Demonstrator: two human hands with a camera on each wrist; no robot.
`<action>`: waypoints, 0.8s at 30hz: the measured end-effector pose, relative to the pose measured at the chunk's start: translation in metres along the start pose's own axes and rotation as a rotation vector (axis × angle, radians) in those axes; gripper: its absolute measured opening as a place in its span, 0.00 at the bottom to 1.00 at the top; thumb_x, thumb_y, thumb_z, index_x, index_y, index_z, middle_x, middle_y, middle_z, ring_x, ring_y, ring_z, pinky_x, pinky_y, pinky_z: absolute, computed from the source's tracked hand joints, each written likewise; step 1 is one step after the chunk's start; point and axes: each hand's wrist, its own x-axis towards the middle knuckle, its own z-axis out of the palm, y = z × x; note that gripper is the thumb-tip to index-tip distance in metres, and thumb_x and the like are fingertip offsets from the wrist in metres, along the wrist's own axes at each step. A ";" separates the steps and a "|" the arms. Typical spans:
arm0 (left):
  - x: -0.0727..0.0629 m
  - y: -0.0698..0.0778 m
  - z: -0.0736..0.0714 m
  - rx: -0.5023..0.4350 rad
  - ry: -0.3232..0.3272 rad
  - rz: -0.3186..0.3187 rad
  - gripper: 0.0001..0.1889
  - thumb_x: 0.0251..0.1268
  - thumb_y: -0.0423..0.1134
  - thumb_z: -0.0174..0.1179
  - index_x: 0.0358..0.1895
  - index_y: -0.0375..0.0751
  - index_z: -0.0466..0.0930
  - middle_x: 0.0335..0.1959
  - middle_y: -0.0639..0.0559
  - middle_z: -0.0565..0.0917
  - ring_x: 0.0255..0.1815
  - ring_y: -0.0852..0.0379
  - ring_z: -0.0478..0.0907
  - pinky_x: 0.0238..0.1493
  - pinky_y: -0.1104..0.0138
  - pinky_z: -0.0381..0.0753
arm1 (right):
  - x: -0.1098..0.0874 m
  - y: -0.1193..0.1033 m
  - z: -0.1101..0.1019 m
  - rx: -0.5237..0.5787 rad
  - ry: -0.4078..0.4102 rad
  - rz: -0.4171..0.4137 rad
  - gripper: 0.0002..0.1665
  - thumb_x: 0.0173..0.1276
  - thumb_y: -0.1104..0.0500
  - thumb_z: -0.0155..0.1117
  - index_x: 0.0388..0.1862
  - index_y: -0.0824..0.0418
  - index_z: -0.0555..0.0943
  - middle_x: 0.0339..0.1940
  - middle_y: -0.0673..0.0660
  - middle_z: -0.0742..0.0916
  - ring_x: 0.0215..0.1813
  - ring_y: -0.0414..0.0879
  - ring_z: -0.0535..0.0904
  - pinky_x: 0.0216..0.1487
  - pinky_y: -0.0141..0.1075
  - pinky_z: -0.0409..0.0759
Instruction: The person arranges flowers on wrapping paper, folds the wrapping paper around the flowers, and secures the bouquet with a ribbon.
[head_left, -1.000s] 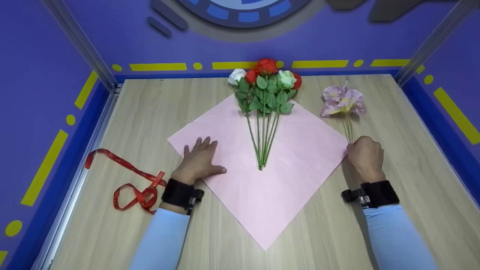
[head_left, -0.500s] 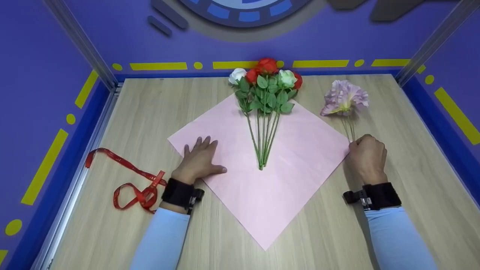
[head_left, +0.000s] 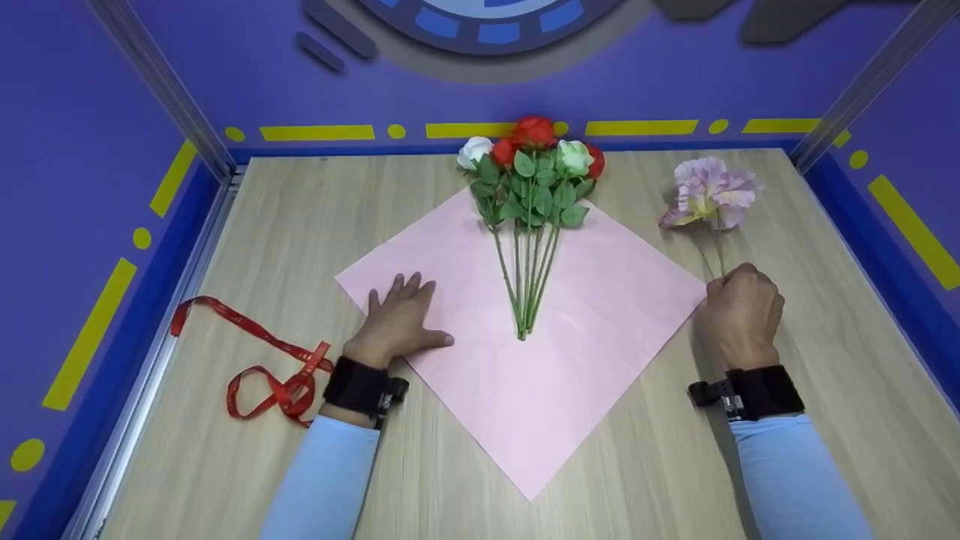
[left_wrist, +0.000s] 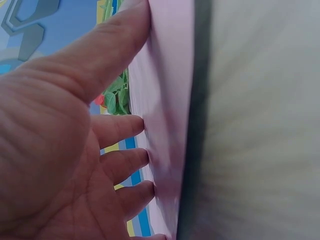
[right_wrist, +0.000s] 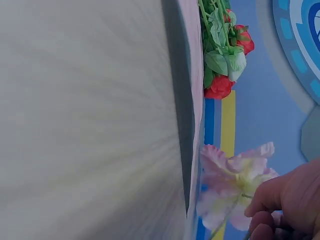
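My left hand point(head_left: 397, 319) rests with fingers spread on the left side of a pink sheet of wrapping paper point(head_left: 577, 390). In the left wrist view its fingertips point(left_wrist: 137, 200) touch the paper's surface. My right hand point(head_left: 742, 315), just off the sheet's right corner, grips the thin stems of pale purple flowers point(head_left: 712, 191). Their ruffled blooms point(right_wrist: 235, 185) stick out past the fingers, and the lower stems are hidden by the hand. A bunch of red, white and pale green artificial roses point(head_left: 532, 180) lies on the paper, stems pointing toward me.
A red ribbon point(head_left: 262, 382) lies loosely looped on the wooden table point(head_left: 300, 210), left of my left forearm. Blue and purple panels with yellow marks point(head_left: 315, 133) wall in the back and both sides. A metal rail point(head_left: 150, 390) runs along the left edge.
My right hand has moved slightly right and away from me with the purple flowers, whose blooms have turned and shifted right. The left hand, paper, roses and ribbon stay put.
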 end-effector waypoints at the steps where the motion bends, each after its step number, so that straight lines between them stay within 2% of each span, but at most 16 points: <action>1: 0.000 0.000 0.000 -0.002 0.000 0.000 0.56 0.62 0.61 0.73 0.86 0.41 0.53 0.88 0.39 0.48 0.89 0.36 0.38 0.81 0.30 0.34 | 0.000 0.001 0.001 -0.006 -0.014 -0.012 0.16 0.69 0.67 0.51 0.21 0.69 0.76 0.23 0.72 0.82 0.32 0.75 0.82 0.33 0.65 0.75; 7: 0.000 -0.001 0.002 -0.005 0.004 0.006 0.55 0.62 0.61 0.73 0.86 0.41 0.54 0.88 0.39 0.48 0.89 0.35 0.38 0.81 0.30 0.34 | -0.001 0.004 0.002 -0.033 -0.080 -0.048 0.22 0.66 0.68 0.51 0.10 0.62 0.72 0.16 0.67 0.82 0.25 0.69 0.82 0.24 0.59 0.73; 12: 0.001 0.000 0.002 -0.007 0.006 0.005 0.55 0.62 0.61 0.73 0.86 0.41 0.54 0.88 0.39 0.48 0.89 0.36 0.38 0.81 0.30 0.34 | -0.001 0.004 0.000 -0.013 -0.032 -0.011 0.20 0.69 0.67 0.48 0.15 0.66 0.73 0.21 0.72 0.83 0.30 0.74 0.83 0.31 0.65 0.76; 18: 0.001 0.001 0.001 -0.001 0.003 0.006 0.55 0.62 0.61 0.73 0.86 0.41 0.54 0.88 0.39 0.49 0.89 0.36 0.39 0.81 0.30 0.35 | 0.001 -0.004 -0.001 0.060 0.103 0.009 0.16 0.73 0.67 0.51 0.32 0.77 0.81 0.30 0.76 0.85 0.36 0.77 0.83 0.41 0.66 0.78; 20: 0.001 0.001 0.000 0.005 0.005 0.008 0.55 0.62 0.61 0.73 0.85 0.41 0.54 0.88 0.39 0.49 0.89 0.35 0.39 0.81 0.29 0.36 | 0.002 -0.010 0.000 0.098 0.142 0.002 0.15 0.74 0.67 0.53 0.37 0.79 0.82 0.31 0.76 0.85 0.35 0.75 0.83 0.41 0.63 0.79; 22: 0.002 0.000 0.000 0.006 0.004 0.006 0.55 0.62 0.62 0.73 0.86 0.42 0.54 0.88 0.39 0.49 0.89 0.36 0.39 0.81 0.30 0.36 | 0.004 -0.019 0.002 0.136 0.155 -0.002 0.14 0.75 0.66 0.55 0.39 0.78 0.84 0.30 0.73 0.86 0.32 0.70 0.84 0.38 0.56 0.80; 24: 0.002 0.000 0.000 0.009 0.006 0.006 0.55 0.62 0.62 0.73 0.86 0.42 0.54 0.88 0.39 0.49 0.89 0.36 0.39 0.81 0.30 0.36 | 0.004 -0.031 0.006 0.184 0.133 -0.002 0.13 0.75 0.64 0.57 0.40 0.75 0.84 0.29 0.70 0.88 0.26 0.53 0.85 0.34 0.41 0.80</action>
